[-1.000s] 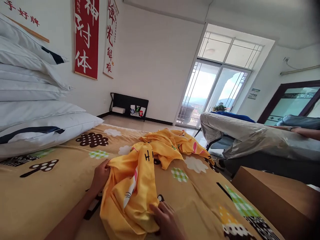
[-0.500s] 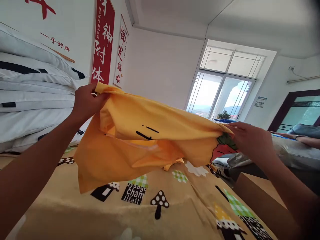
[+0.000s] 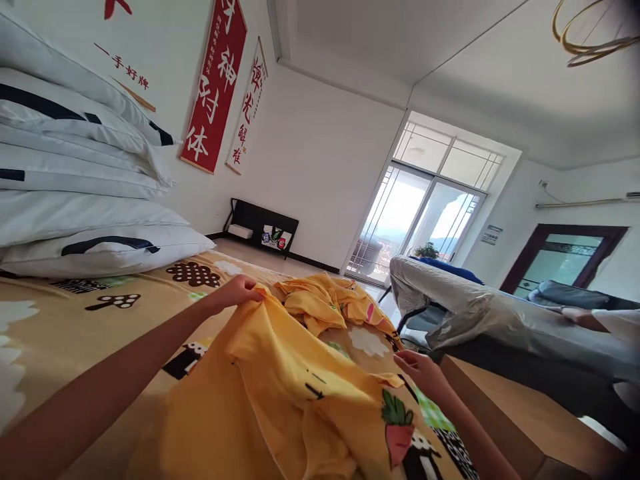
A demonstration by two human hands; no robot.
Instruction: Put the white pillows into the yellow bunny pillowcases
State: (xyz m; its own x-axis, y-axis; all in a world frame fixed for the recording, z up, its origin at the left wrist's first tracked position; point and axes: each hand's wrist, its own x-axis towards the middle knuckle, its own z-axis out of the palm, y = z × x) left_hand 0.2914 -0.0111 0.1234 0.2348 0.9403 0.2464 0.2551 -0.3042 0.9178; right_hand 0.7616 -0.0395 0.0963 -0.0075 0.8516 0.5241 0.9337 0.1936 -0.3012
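Where the left hand (image 3: 244,291) grips: fingers clamped on the edge of the yellow cloth (image 3: 273,367), lifting smooth fabric into a peak!
Right hand (image 3: 423,375): fingers slightly apart, just beside the cloth's other side, near a red print with green leaves.
Yellow cloth: soft, loose, deep-folded, draped over the tan patterned spread (image 3: 60,350), right in front of a crumpled yellow heap (image 3: 317,303).
White pillows (image 3: 95,217): plump, dark-striped, stacked at the left.
Brown box (image 3: 515,400): flat-sided, sharp-edged, beside the spread.

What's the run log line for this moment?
left hand: pinching yellow cloth; right hand: near cloth's edge, grip unclear; yellow cloth: draped over patterned cover
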